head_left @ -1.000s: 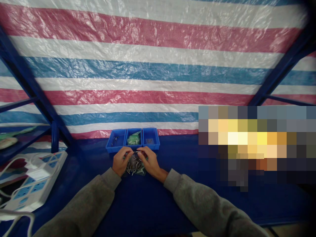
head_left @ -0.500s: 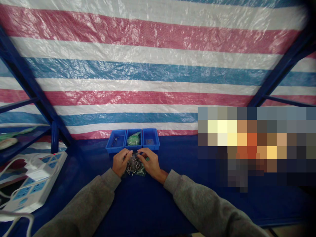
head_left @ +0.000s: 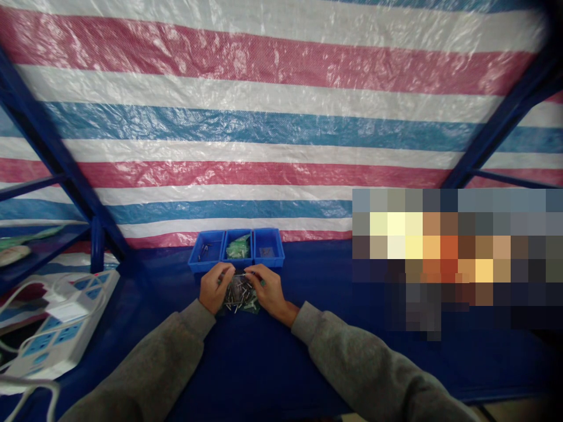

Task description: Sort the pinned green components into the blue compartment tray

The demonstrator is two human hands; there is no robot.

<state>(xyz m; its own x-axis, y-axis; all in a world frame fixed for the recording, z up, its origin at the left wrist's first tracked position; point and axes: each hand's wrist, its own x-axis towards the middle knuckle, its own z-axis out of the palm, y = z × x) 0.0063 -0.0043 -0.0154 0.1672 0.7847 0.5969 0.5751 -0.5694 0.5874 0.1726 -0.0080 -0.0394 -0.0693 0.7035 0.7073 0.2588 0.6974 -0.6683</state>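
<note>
Our left hand and right hand are close together, and their fingertips appear to pinch a thin metal pin level between them. Just below the grip lies a clear plastic bag of loose metal pins with green ends. Directly ahead of our hands sits a blue three-compartment bin, with green pieces in its middle compartment. Well left of our grip, a white power strip lies on the dark blue table.
</note>
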